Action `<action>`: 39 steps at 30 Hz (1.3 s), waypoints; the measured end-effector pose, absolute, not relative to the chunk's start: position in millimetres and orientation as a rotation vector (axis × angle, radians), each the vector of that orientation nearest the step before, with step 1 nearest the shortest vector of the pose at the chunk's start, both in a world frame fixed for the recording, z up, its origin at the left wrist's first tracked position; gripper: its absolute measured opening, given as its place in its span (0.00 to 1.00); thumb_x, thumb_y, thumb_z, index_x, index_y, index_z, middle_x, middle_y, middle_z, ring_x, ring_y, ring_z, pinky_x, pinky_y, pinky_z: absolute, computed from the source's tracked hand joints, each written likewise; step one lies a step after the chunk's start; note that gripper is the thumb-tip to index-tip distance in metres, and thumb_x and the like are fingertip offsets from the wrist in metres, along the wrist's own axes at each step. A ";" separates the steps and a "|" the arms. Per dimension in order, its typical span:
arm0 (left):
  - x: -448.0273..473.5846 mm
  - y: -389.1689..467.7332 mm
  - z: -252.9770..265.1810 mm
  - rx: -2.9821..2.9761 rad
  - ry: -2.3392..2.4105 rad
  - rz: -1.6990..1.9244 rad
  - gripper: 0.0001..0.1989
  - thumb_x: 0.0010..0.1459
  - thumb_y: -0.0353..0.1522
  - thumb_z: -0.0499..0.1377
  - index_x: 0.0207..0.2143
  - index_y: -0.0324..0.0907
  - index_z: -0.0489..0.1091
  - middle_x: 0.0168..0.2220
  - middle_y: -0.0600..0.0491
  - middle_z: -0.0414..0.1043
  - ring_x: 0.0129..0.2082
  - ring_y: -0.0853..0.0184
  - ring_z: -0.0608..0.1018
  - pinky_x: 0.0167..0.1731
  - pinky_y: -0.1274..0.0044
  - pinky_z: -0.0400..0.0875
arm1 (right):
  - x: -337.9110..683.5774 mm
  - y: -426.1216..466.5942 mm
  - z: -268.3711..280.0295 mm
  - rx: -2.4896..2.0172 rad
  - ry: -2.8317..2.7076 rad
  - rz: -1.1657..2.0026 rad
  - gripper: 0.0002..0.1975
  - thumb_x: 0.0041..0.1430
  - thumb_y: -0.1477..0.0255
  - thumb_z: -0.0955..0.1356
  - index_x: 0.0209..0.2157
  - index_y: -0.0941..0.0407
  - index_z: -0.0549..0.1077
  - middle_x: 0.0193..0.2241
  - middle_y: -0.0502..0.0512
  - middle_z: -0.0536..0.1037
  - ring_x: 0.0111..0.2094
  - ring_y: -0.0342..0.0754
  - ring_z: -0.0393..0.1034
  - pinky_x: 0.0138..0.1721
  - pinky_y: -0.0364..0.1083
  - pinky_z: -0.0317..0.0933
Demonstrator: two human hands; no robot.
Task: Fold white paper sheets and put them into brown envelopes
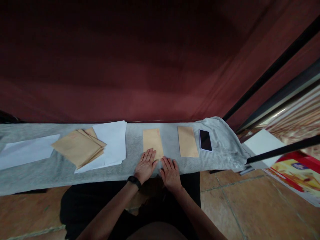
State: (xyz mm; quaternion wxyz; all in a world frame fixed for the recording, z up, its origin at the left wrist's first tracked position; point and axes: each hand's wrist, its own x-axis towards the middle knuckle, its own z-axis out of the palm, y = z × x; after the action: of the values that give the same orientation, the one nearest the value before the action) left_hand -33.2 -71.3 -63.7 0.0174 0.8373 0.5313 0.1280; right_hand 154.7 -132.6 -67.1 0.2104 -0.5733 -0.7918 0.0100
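Presently our left grip (pixel 145 163) lies flat, unclenched, over the near left part of a rectangular tan paper envelope (pixel 151 138); our right grip (pixel 171 173), also loose, meets its near right corner. The envelope's long axis runs away from us across the grey-cloth-covered bench (pixel 170 136).

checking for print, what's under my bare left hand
The left hand lies partly over a brown rectangular paper envelope, partly over grey plush cloth; any print it covers is hidden.
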 end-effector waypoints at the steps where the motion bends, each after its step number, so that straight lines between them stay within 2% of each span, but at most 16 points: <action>1: -29.2 -59.8 -64.4 2.587 1.666 0.375 0.30 0.71 0.43 0.44 0.71 0.41 0.53 0.72 0.45 0.53 0.72 0.55 0.56 0.69 0.58 0.54 | 154.5 -132.5 -66.7 -1.598 -2.198 0.029 0.27 0.73 0.62 0.61 0.68 0.56 0.61 0.66 0.58 0.67 0.67 0.56 0.58 0.69 0.59 0.44; 5: -14.1 -12.7 -68.8 2.538 1.698 0.333 0.32 0.71 0.45 0.43 0.72 0.43 0.52 0.73 0.45 0.50 0.74 0.53 0.51 0.69 0.54 0.49 | 153.6 -132.1 -64.6 -1.625 -2.206 0.027 0.26 0.73 0.62 0.61 0.68 0.55 0.61 0.66 0.58 0.67 0.67 0.55 0.58 0.69 0.58 0.46; 15: 10.5 48.0 -66.4 2.485 1.761 0.349 0.31 0.71 0.45 0.41 0.71 0.44 0.53 0.72 0.46 0.53 0.74 0.52 0.50 0.69 0.50 0.41 | 153.1 -132.0 -64.7 -1.627 -2.194 0.041 0.28 0.73 0.60 0.61 0.70 0.52 0.58 0.67 0.55 0.67 0.67 0.55 0.59 0.70 0.58 0.45; 22: 3.7 40.4 -66.0 2.557 1.649 0.334 0.29 0.70 0.40 0.42 0.71 0.47 0.54 0.72 0.51 0.56 0.74 0.55 0.51 0.71 0.54 0.41 | 152.5 -132.1 -65.4 -1.627 -2.180 0.023 0.27 0.73 0.61 0.61 0.70 0.51 0.59 0.67 0.55 0.66 0.67 0.55 0.59 0.69 0.59 0.46; 32: -1.0 -2.6 -65.8 2.636 1.512 0.350 0.28 0.71 0.39 0.42 0.70 0.44 0.55 0.71 0.51 0.57 0.73 0.58 0.53 0.71 0.57 0.45 | 151.5 -132.3 -64.2 -1.603 -2.141 0.073 0.26 0.73 0.61 0.62 0.68 0.53 0.62 0.65 0.55 0.69 0.65 0.57 0.60 0.69 0.60 0.44; 39: -7.5 -31.6 -64.1 2.653 1.455 0.354 0.27 0.72 0.39 0.42 0.71 0.46 0.55 0.71 0.53 0.57 0.73 0.60 0.54 0.71 0.58 0.47 | 151.2 -132.5 -65.9 -1.584 -2.124 0.055 0.26 0.72 0.62 0.62 0.67 0.55 0.64 0.65 0.57 0.69 0.65 0.56 0.61 0.69 0.59 0.46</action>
State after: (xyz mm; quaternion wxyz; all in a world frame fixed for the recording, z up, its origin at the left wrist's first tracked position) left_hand -7.5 -31.6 -64.1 0.0477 0.8698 0.4771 0.1161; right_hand 151.2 -132.5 -65.9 0.2433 -0.5797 -0.7774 0.0201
